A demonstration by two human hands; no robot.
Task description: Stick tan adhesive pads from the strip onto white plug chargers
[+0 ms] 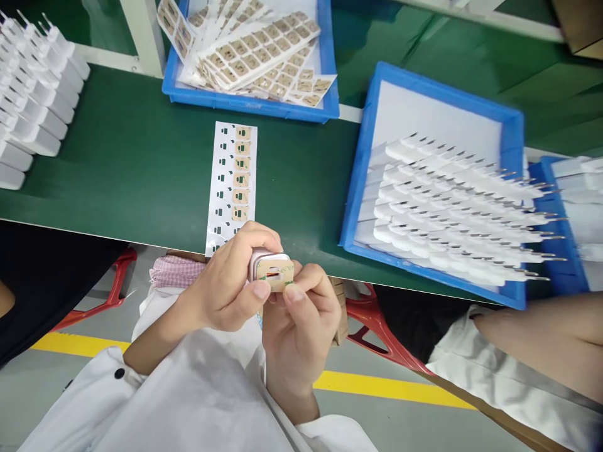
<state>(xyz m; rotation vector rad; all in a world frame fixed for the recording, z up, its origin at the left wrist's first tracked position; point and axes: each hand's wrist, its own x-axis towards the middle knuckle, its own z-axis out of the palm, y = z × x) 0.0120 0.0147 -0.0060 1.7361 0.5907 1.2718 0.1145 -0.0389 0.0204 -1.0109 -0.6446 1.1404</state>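
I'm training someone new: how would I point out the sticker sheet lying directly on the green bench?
At the green bench's far edge, find the blue tray piled with sheets. Nearer than it lies a white sheet, its near end partly hidden by the left hand. Unlike those piled, it lies alone, tan stickers only in its right-hand column.

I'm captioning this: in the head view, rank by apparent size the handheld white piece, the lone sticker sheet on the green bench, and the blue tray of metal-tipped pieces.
1. Blue tray
2. Lone sticker sheet
3. Handheld white piece, judged by its visible part; fingers hide some
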